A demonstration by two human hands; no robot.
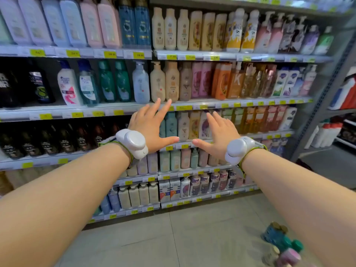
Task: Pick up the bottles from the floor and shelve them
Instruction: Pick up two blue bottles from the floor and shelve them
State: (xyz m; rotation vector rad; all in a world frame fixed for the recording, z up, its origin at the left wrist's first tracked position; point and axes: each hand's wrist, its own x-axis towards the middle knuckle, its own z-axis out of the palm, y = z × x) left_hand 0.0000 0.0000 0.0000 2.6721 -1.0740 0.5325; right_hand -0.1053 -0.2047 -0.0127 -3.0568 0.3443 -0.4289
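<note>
Both hands, the left hand (152,130) and right hand (219,133), spread flat and empty at frame centre before the shelves (192,107), while the bottles (283,245) wait clustered on the floor (173,237) at lower right, below and nearer the right arm.

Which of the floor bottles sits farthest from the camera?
The blue bottle with the gold cap, at the top of the floor cluster, nearest the shelves. The green-capped and pink ones lie below it in the frame, closer to the camera.
</note>
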